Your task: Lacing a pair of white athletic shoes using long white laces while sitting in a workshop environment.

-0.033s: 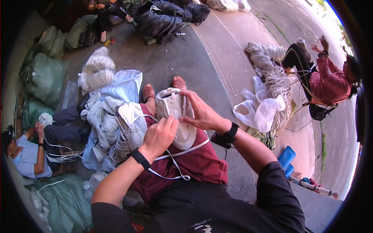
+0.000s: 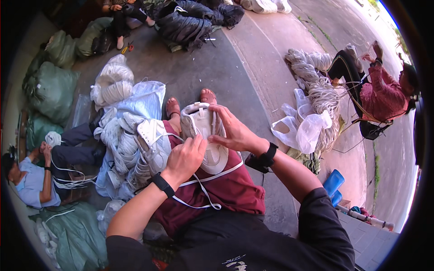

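Observation:
A white sneaker (image 2: 216, 153) rests on my lap with its heel opening pointing away from me. My right hand (image 2: 235, 131) grips its right side, fingers along the collar and thumb near the tongue. My left hand (image 2: 185, 156) is closed in a pinch over the shoe's left side, on a white shoelace (image 2: 202, 189); its fingertips are partly hidden. That flat lace trails below the hand in a loop across the maroon cloth (image 2: 181, 212) over my lap. Just left lies a second white sneaker (image 2: 153, 137).
White lace bundles (image 2: 120, 140) and a plastic bag (image 2: 149, 95) lie at my left. A seated person (image 2: 34, 180) works there beside green sacks (image 2: 52, 92). On the right, another person (image 2: 384, 92) sits by lace coils (image 2: 323, 97). Black bags (image 2: 185, 25) lie ahead.

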Tool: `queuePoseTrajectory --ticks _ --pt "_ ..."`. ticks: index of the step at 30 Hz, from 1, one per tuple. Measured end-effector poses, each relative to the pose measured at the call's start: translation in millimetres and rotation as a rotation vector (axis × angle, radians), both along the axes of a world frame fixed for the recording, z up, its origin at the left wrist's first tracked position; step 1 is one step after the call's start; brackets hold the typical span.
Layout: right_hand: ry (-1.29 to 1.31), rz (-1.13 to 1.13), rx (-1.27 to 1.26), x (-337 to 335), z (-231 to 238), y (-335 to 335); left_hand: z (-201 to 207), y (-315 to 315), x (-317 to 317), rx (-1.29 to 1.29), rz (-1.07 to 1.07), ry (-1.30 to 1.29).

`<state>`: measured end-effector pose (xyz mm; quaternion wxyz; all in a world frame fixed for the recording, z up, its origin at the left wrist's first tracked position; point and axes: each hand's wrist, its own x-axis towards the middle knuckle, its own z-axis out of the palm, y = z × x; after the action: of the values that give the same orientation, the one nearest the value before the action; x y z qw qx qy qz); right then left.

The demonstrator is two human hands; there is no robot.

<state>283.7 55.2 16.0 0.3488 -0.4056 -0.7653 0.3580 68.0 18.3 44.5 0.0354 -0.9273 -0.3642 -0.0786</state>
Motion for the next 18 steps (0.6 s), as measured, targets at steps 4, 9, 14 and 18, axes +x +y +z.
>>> queuePoseTrajectory --ticks 4,9,14,18 --pt "0.027 0.0 -0.007 -1.5 0.7 -0.5 -6.7 -6.6 0.2 -0.046 0.083 -0.138" --pt "-0.001 0.012 -0.024 4.5 3.3 2.0 -1.8 -6.4 5.2 -0.142 0.147 -0.355" --pt "-0.002 0.014 -0.02 -2.5 4.2 2.3 -4.3 3.0 -4.7 -0.118 0.046 -0.291" --pt "0.026 0.01 -0.009 -7.4 3.6 0.5 1.1 0.2 -11.2 0.0 -0.019 -0.121"
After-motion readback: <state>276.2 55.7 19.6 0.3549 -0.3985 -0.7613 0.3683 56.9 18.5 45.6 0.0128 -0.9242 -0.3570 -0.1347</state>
